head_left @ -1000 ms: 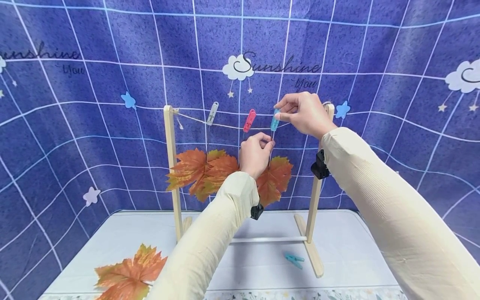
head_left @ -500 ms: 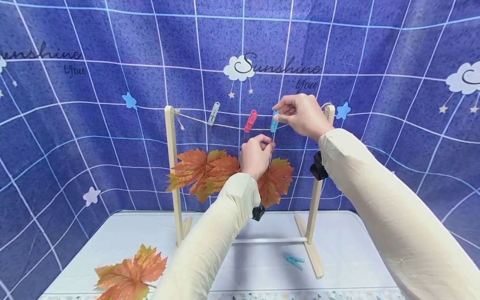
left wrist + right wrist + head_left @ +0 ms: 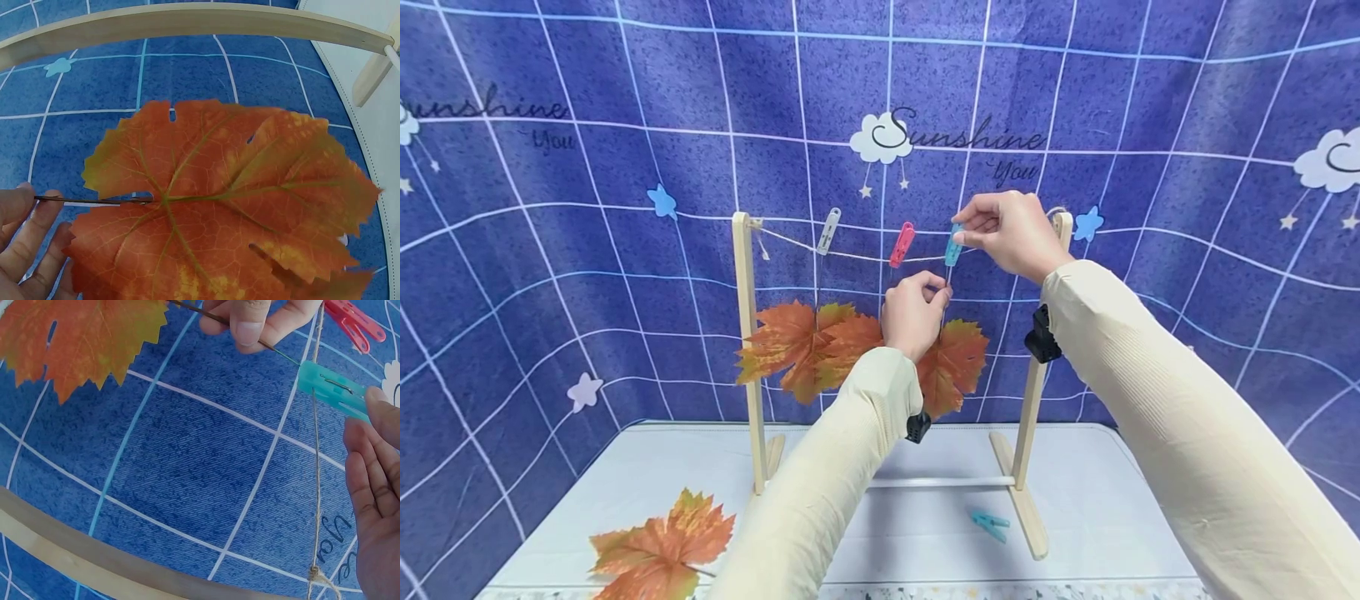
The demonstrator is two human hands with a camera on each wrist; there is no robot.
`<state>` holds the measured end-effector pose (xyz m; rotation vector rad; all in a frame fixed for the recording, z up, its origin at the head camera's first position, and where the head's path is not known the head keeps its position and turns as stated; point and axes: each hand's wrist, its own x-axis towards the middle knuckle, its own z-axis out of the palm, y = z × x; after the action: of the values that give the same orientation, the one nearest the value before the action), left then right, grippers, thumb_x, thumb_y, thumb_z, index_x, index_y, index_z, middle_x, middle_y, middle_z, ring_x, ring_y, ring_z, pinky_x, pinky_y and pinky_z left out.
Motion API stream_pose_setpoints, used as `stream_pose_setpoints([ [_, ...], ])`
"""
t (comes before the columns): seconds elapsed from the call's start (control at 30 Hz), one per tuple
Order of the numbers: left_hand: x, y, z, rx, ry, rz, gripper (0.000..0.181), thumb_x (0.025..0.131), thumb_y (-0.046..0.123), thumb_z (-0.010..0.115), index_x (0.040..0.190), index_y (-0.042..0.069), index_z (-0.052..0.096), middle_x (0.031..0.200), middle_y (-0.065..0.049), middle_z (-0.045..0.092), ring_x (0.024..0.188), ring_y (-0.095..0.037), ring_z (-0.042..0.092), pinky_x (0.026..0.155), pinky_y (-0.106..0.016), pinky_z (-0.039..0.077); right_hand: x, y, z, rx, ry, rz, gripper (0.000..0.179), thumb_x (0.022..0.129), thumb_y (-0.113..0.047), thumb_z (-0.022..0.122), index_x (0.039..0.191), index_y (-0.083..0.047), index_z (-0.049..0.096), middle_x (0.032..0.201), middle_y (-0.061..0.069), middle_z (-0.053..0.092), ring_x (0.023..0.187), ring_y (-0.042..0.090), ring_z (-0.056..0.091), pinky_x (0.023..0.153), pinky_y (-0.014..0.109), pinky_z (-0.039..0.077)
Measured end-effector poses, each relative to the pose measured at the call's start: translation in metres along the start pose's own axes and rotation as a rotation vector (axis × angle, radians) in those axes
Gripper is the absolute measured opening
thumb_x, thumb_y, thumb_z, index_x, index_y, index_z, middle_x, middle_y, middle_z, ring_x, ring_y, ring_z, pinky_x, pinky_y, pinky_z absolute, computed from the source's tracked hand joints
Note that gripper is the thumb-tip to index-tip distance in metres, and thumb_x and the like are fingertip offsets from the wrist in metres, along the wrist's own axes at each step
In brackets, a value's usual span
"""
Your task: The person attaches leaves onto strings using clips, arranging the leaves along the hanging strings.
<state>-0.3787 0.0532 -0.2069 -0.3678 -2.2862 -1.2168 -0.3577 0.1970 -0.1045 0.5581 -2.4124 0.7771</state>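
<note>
My right hand [image 3: 1011,233] pinches the handle end of a blue clothespin [image 3: 334,387] between thumb and fingers. The clothespin's nose sits at the string [image 3: 317,462], with the tip of a leaf stem reaching it. Below, my left hand [image 3: 913,315] pinches that stem [image 3: 94,200] of an orange maple leaf [image 3: 953,367], which hangs down under the hand. In the left wrist view the leaf [image 3: 219,194] spreads wide beyond the fingers. To the left, a white clothespin [image 3: 829,232] and a pink clothespin [image 3: 902,244] are on the string, with orange leaves [image 3: 801,350] hanging below them.
A wooden frame with a left post [image 3: 747,333] and right post [image 3: 1030,417] carries the string. On the white table [image 3: 1097,500] lie another maple leaf [image 3: 662,546] at the front left and a blue clothespin [image 3: 991,525] by the frame's right foot. A patterned blue curtain [image 3: 625,250] stands behind.
Both hands keep their holds on the clothespin and the stem, almost still. The whole head view has shifted slightly.
</note>
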Motion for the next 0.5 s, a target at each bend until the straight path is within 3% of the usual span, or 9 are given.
stream_pose_setpoints([
  [0.23,-0.0015,-0.0002,0.0003,-0.006,0.007,0.000,0.015,0.099,0.025,0.069,0.108,0.015,0.077,0.083,0.001,0.075,0.073,-0.015,0.067,0.074,-0.037,0.053,-0.0013,-0.0012,-0.0023,-0.002,-0.013,0.008,0.019,0.095,-0.013,0.074,0.109,-0.002,0.075,0.099,0.015,0.075,0.091,0.030,0.071,0.087,0.043,0.054],
  [0.5,-0.0027,-0.0002,0.0022,0.001,0.012,0.025,0.013,0.098,0.024,0.070,0.104,0.015,0.077,0.082,0.001,0.075,0.073,-0.016,0.067,0.072,-0.036,0.052,-0.0032,-0.0048,-0.0077,-0.024,-0.086,0.044,0.031,0.099,-0.017,0.069,0.124,0.000,0.070,0.111,0.019,0.072,0.102,0.032,0.069,0.094,0.045,0.051],
])
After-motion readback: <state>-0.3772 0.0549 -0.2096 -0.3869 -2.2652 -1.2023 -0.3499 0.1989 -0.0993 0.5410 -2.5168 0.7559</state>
